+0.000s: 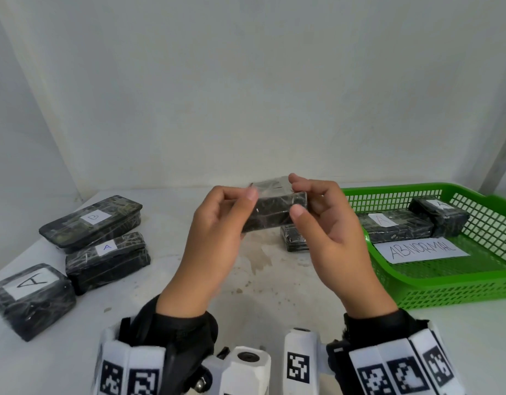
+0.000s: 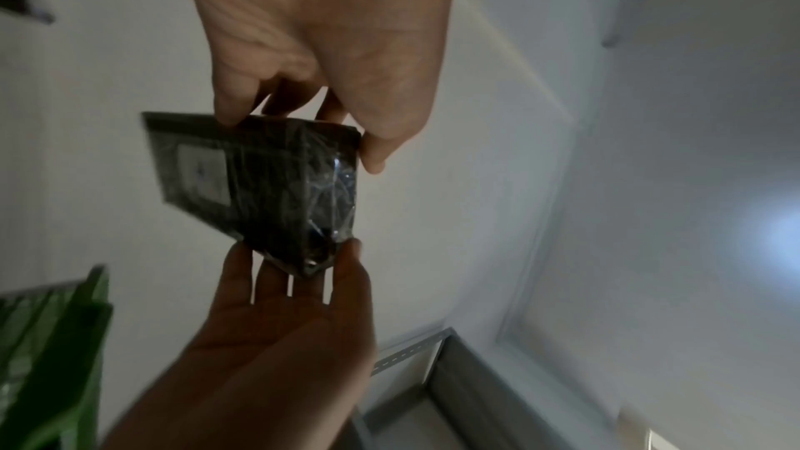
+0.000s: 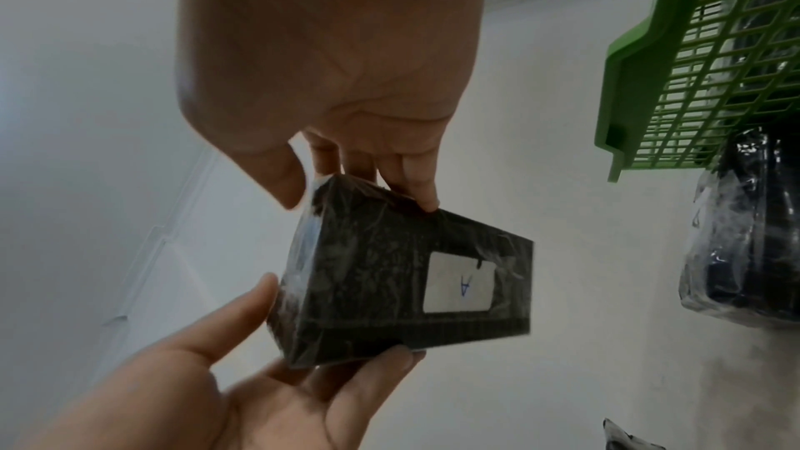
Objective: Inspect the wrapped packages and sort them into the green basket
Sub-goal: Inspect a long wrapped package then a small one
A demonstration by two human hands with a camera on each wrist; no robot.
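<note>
**Inspector:** Starting with the largest item. The white surface (image 1: 189,295) carries the green basket (image 1: 445,283) at the right, with two wrapped packages and a paper marked ABNORMAL (image 1: 420,250) inside it. Three more packages sit in a group at the left (image 1: 95,220), and one lies beside the basket's near-left wall (image 1: 296,238).

**Clerk:** And the piece under inspection?

**Inspector:** The held package (image 1: 274,208) is raised clear of the surface, between the two groups. The left hand (image 1: 217,238) pinches its left end with thumb and fingertips; the right hand (image 1: 328,220) pinches the right end the same way. Both hands are closed on it (a fingertip hold only, no palm contact).

**Clerk:** Risks from here?

**Inspector:** In my judgement, the film wrap looks slick and wrinkled, so a light pinch could slip while the package is turned, dropping it onto the one below. A hasty reading could also send it to the wrong side.

**Clerk:** Do the views differ?

**Inspector:** Yes. The head view shows only a dark side and top of the package. The right wrist view shows its white label (image 3: 459,283) marked A. In the left wrist view that label is too blurred to read.
</note>
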